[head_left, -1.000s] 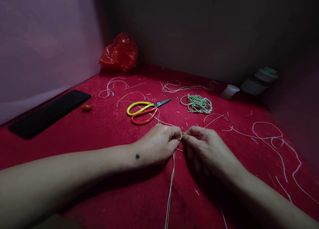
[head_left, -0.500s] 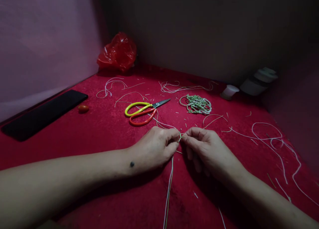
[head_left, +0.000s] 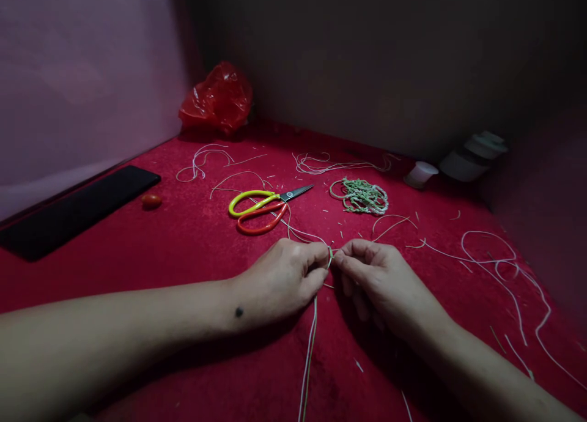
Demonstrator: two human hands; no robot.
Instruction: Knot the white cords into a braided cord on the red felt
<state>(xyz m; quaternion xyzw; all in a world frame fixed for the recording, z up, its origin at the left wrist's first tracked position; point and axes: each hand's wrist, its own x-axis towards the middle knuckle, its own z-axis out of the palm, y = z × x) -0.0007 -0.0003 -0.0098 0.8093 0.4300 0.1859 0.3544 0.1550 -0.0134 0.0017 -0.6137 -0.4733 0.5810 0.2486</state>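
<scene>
My left hand (head_left: 287,274) is closed, its thumb and forefinger pinching thin cords (head_left: 310,342) in white and pale green. A small loop of the cord (head_left: 330,257) shows between the two hands. Close by on the right, my right hand (head_left: 376,278) pinches cord at that loop; the exact strand is hidden by the fingertips. Loose ends run down towards me and back towards the scissors (head_left: 263,209), which have one yellow and one red handle. Behind my right hand lies a bundle of green and white braided cord (head_left: 362,196).
A black flat slab (head_left: 82,211) and a small orange-red oval thing (head_left: 151,200) lie at left. At the back are a red plastic bag (head_left: 217,98), a spool (head_left: 420,174) and a lidded jar (head_left: 474,156). Loose white cords (head_left: 488,260) and clippings scatter over the red cloth (head_left: 192,244).
Both hands hold nearly the same pinch at the loop. The whole view has shifted very slightly; nothing has been let go or taken up.
</scene>
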